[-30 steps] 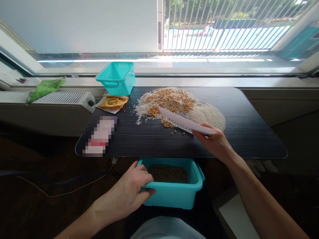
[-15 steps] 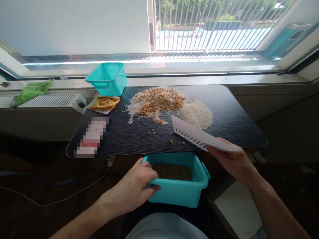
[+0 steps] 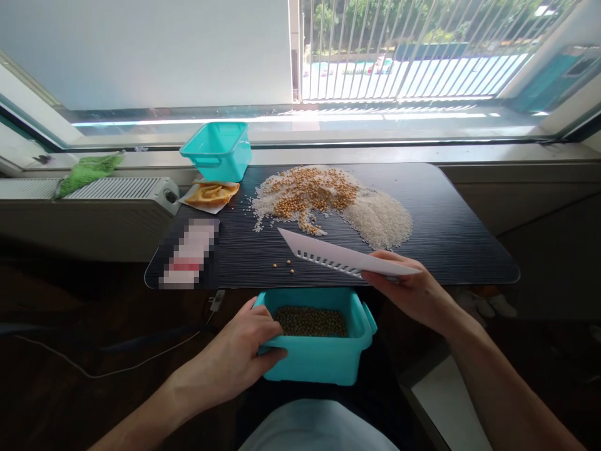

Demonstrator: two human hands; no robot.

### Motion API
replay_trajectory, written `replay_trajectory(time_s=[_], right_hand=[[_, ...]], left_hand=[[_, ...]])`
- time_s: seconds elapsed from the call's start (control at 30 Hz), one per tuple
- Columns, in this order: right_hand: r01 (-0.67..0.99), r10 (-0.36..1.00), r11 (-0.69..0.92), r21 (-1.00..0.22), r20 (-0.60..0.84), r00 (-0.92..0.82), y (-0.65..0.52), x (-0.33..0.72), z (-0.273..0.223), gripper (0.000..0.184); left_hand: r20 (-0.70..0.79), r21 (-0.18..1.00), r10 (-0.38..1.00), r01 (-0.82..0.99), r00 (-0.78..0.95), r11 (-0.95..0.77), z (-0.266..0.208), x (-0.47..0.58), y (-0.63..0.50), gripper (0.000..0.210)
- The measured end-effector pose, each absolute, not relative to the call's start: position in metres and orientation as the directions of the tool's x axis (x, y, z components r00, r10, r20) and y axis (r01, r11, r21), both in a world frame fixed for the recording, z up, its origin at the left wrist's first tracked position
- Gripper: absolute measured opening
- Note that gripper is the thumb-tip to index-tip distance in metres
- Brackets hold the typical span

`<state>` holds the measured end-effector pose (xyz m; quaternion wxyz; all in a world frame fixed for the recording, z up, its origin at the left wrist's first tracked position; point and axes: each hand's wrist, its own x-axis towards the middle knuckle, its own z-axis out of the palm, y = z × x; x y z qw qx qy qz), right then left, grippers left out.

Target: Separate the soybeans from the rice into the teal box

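My left hand (image 3: 256,341) grips the near left corner of a turquoise plastic tub (image 3: 312,363), fingers over the rim and thumb below it. A layer of small, round, dark-looking peas (image 3: 310,321) covers the tub's bottom. In my right hand (image 3: 413,285) is a thin white slotted sheet (image 3: 328,250), held tilted above the table's front edge, its row of slots facing down. Beyond it lies a heap of white rice (image 3: 380,219) with golden round peas (image 3: 319,191) mixed in on its left. Several loose peas (image 3: 288,262) lie left of the sheet.
The dark tabletop (image 3: 460,238) meets the windowsill. A second turquoise tub (image 3: 218,150) stands at the back left, beside food on a napkin (image 3: 211,194). A blurred-out phone-like object (image 3: 190,254) lies front left. A radiator (image 3: 117,188) with a green cloth (image 3: 91,172) is farther left.
The white sheet has moved left along the table's front with my right hand. Loose peas near the edge show in different places. My left hand keeps hold of the tub. The view has shifted slightly.
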<state>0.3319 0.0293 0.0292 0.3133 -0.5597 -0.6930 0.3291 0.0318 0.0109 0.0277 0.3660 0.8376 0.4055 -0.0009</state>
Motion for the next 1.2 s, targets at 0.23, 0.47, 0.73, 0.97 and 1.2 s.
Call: replay_trajectory(time_s=[0.23, 0.47, 0.73, 0.97, 1.2], right_hand=[[0.516, 0.916, 0.317, -0.796, 0.115, -0.385, 0.074, 0.283, 0.013, 0.025], [0.452, 0.845, 0.221, -0.864, -0.062, -0.531, 0.053, 0.291, 0.026, 0.029], [0.607, 0.993, 0.050, -0.793, 0.104, 0.055, 0.053, 0.335, 0.013, 0.025], [0.646, 0.966, -0.015, -0.763, 0.156, 0.206, 0.073, 0.345, -0.002, 0.026], [0.601, 0.991, 0.042, -0.798, 0.111, 0.077, 0.069, 0.345, -0.005, 0.029]], left_hand=[[-0.299, 0.581, 0.733, 0.726, 0.611, -0.368, 0.031, 0.002, 0.008, 0.018], [-0.252, 0.608, 0.763, 0.711, 0.595, -0.354, 0.029, -0.008, 0.008, 0.016], [-0.349, 0.593, 0.676, 0.711, 0.649, -0.377, 0.032, 0.018, 0.010, 0.015], [-0.320, 0.591, 0.657, 0.686, 0.682, -0.425, 0.029, 0.032, 0.011, 0.017], [-0.313, 0.589, 0.663, 0.687, 0.680, -0.426, 0.025, 0.032, 0.011, 0.017]])
